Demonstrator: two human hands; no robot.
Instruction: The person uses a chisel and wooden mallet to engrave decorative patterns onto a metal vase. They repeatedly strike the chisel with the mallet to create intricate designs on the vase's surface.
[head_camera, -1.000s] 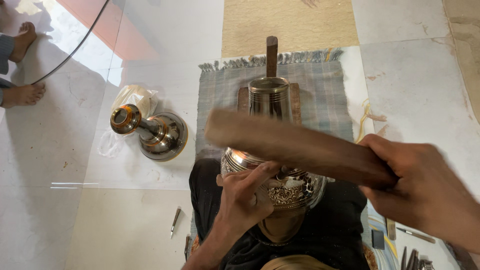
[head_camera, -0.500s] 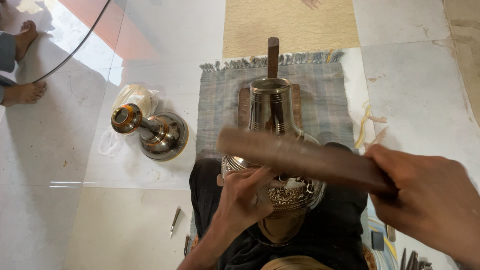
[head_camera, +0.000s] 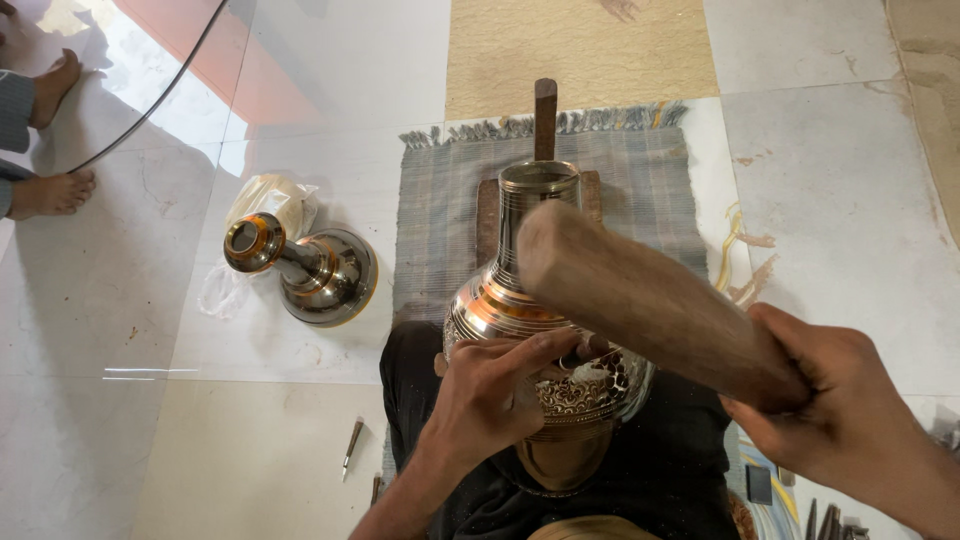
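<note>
Two hands at work over one vase. Left hand with fingers bent and bunched together, tips pinching a small tool against the carved belly of the metal vase; tool itself too hidden to tell apart. Right hand at four o'clock from the vase, fingers wrapped tight round the thin end of a wooden mallet, thick end raised toward eleven o'clock and crossing in front of the vase's neck, blurred.

Vase lying in the lap on dark cloth, belly near, neck and open mouth pointing to twelve o'clock, resting on a wooden block that sticks out beyond the mouth. Striped grey mat with a fringe under block and vase, a tan rug beyond it at twelve o'clock.

At nine o'clock from the vase, well apart, a second vase lying on its side on the pale tiled floor, mouth toward the left, with a crumpled plastic bag just behind it. At seven o'clock, a small chisel on the floor. At five o'clock, more small tools near the frame's edge. At ten o'clock, far off, another person's bare feet and a black cable curving across the floor.
</note>
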